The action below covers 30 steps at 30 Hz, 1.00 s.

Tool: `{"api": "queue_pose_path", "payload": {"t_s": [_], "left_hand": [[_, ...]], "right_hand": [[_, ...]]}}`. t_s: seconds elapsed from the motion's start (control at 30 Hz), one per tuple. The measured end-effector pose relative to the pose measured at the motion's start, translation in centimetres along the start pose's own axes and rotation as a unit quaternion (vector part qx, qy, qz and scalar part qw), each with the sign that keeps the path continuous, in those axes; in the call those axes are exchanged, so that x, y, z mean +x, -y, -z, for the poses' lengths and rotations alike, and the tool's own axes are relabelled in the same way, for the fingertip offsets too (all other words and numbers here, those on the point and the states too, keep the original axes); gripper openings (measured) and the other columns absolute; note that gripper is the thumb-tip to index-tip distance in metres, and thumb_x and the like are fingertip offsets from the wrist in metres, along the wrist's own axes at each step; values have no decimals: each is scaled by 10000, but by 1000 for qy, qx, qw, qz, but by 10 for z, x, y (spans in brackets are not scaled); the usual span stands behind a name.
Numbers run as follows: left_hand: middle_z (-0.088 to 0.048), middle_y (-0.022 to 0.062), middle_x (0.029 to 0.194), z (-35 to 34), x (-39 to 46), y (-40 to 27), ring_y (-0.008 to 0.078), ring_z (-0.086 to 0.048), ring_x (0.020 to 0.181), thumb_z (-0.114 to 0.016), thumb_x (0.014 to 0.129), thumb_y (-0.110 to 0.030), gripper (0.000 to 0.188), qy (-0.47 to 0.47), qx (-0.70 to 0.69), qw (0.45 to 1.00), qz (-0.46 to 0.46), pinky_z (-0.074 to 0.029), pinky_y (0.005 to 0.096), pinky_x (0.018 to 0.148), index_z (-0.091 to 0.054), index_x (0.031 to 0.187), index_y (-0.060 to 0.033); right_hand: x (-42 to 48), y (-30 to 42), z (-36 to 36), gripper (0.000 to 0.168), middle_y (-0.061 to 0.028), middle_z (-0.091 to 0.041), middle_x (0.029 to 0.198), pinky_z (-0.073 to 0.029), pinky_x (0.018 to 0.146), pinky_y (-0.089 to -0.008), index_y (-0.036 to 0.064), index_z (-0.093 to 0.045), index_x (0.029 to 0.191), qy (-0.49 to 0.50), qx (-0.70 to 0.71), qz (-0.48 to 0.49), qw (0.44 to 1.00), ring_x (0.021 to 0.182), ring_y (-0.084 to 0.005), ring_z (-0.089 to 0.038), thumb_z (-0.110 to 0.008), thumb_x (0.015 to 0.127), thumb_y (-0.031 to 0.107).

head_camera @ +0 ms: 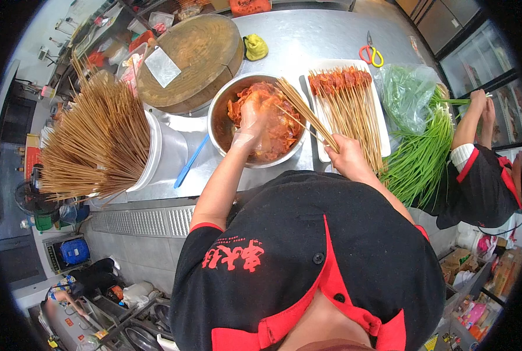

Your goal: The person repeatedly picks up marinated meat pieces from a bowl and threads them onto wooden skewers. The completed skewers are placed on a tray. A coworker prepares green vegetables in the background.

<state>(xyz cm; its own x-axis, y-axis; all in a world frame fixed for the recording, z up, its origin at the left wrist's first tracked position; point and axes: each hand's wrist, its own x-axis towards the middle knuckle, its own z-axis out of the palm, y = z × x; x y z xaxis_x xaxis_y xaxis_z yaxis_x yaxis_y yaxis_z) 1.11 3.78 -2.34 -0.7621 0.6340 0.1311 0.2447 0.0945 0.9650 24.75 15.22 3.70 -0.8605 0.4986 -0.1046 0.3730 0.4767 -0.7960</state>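
My left hand [253,117], in a clear plastic glove, reaches into a steel bowl [216,127] of red marinated meat slices [283,142]. Its fingers are among the meat, and whether they grip a slice cannot be made out. A bundle of bamboo skewers [307,109] is held in my bare right hand [351,155] at the bowl's right side, tips slanting over the rim. One skewer [294,116] stands apart from the bundle and points toward my left hand. Right of the bowl, a white tray [383,131] holds rows of threaded meat skewers [340,81], meat ends away from me.
A bucket of bamboo skewers [169,149] and a blue-handled tool [191,162] are left. Behind stands a round wooden chopping block [195,57] with a cleaver [162,67]. Scissors [370,52] lie at the back right. A co-worker [476,175] handles green stalks [423,158] at right.
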Motion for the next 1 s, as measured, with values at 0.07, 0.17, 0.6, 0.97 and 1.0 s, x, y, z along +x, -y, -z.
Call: {"api": "queue_pose_path", "payload": {"t_s": [0.07, 0.17, 0.6, 0.97, 1.0], "left_hand": [[-645, 179, 918, 3, 6, 17, 280, -625, 847, -589, 851, -162, 232, -8, 101, 993, -54, -485, 361, 729, -604, 1006, 10], [-633, 221, 940, 3, 4, 10, 349, -619, 873, -576, 848, -149, 222, -5, 117, 991, -65, -479, 397, 751, -609, 994, 15], [-622, 137, 1015, 3, 2, -26, 217, -596, 944, -585, 837, -182, 334, -2, 64, 998, 21, -473, 346, 809, -570, 1118, -1], [-596, 110, 1150, 8, -1, 0, 191, -554, 1067, -590, 857, -134, 346, 38, -98, 994, 32, -426, 319, 935, -573, 1164, 23], [-612, 99, 1125, 7, 0, 0, 175, -569, 1035, -563, 878, -102, 284, 43, -181, 982, 44, -432, 303, 917, -594, 1131, 26]], "right_hand": [[1, 0, -1, 157, -232, -572, 798, -449, 668, -423, -54, -556, 880, -5, -12, 21, 1000, 748, -390, -585, -624, 814, 72], [3, -4, -5, 145, -227, -569, 785, -451, 668, -418, -53, -552, 866, -9, -17, 44, 999, 747, -389, -585, -613, 819, 69], [13, -9, -4, 144, -220, -580, 786, -458, 680, -439, -45, -562, 839, -55, -44, 94, 993, 758, -395, -583, -629, 803, 78], [9, -3, -1, 135, -225, -571, 769, -453, 666, -437, -53, -554, 820, -28, -33, 96, 994, 729, -394, -585, -625, 792, 59], [9, -4, -1, 134, -224, -571, 769, -454, 666, -436, -53, -553, 820, -29, -29, 96, 994, 728, -393, -585, -625, 790, 56]]}}
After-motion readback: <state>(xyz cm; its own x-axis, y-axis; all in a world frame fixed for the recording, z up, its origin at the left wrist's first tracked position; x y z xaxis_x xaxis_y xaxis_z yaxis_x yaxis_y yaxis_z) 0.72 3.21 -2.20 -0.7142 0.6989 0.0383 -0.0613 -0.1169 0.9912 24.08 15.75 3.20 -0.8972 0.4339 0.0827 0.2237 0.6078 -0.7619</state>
